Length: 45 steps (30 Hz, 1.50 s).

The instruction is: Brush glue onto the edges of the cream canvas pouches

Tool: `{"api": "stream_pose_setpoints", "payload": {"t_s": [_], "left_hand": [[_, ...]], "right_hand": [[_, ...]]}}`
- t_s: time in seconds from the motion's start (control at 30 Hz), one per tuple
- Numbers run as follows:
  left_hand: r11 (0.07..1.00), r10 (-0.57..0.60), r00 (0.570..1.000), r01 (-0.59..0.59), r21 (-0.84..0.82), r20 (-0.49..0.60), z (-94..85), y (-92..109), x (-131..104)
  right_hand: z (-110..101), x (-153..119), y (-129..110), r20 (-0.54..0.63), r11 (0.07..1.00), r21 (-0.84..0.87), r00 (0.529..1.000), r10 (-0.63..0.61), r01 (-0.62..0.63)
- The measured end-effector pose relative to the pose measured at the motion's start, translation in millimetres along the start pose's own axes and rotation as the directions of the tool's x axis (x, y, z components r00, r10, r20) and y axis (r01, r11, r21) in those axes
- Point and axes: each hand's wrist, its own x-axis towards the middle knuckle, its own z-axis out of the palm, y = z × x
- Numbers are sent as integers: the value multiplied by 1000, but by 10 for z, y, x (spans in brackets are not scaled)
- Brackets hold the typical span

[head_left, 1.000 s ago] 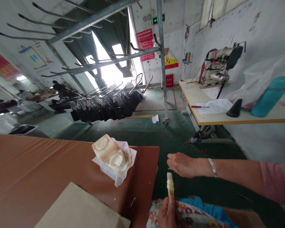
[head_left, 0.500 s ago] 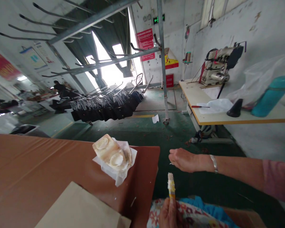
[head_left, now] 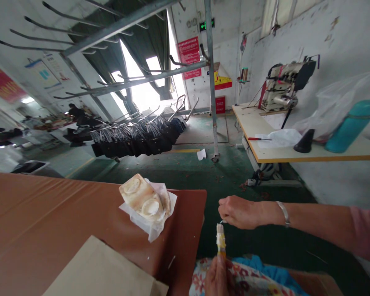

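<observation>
My left hand (head_left: 216,277) is wrapped round a brush (head_left: 220,241), held upright over my lap. White, caked stuff covers the bristles, and the handle below looks yellow. Just above the bristle tip is my right hand (head_left: 239,211), its fingers pinched together. A small whitish bit shows under those fingertips, too small to name. On the table to the left, a glue-crusted plastic container (head_left: 142,197) rests on crumpled white paper (head_left: 156,234).
The brown-covered table (head_left: 64,213) carries a beige board (head_left: 101,271) at the front. To the right stands a sewing machine table (head_left: 296,154) with a teal bottle (head_left: 353,125). A metal rack (head_left: 211,82) holds dark hanging pieces (head_left: 135,142). Floral cloth (head_left: 249,277) covers my lap.
My right hand has moved slightly down, closer to the bristle tip. The left hand keeps the brush in almost the same place.
</observation>
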Motion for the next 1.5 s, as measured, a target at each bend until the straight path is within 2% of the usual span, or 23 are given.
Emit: {"api": "stream_pose_setpoints", "payload": {"t_s": [0.1,0.27,0.37,0.5,0.6,0.73,0.9,1.0,1.1,1.3,1.4,1.5], "left_hand": [[999,34,999,-34,6,-35,11,43,-24],[998,64,997,-63,13,-37,51,-20,-25],[997,80,996,-80,4,-34,63,-33,-8],[990,115,993,-111,88,-36,47,88,-27],[984,129,991,-123,130,-40,18,211,-83],[990,113,993,-109,89,-39,21,282,-153],[999,52,997,-51,15,-50,58,177,-134],[995,97,990,-93,47,-99,55,115,-80],[989,118,988,-108,99,-102,54,105,-59],[984,135,986,-122,132,-94,63,19,-53],[980,154,982,-138,141,-111,60,-39,-8],[982,129,986,-111,156,-110,73,-45,12]], "right_hand": [[14,-8,-70,32,999,-2,998,-45,45],[34,36,52,1,997,-35,998,63,-63],[-48,-5,76,-3,999,-23,999,38,-38],[-99,-66,-64,53,999,-11,997,-47,48],[-51,-40,-132,67,999,-32,998,-11,13],[-17,39,-77,43,997,-58,998,49,-46],[-125,44,45,11,990,-75,993,118,-117],[-162,-25,-16,37,999,-32,999,26,-25],[-119,-74,-114,82,999,-8,995,-49,50],[-78,-18,30,36,993,-63,994,99,-97],[-117,-31,52,46,998,-50,998,41,-38],[-105,-63,-37,86,998,-35,995,-42,45]]}}
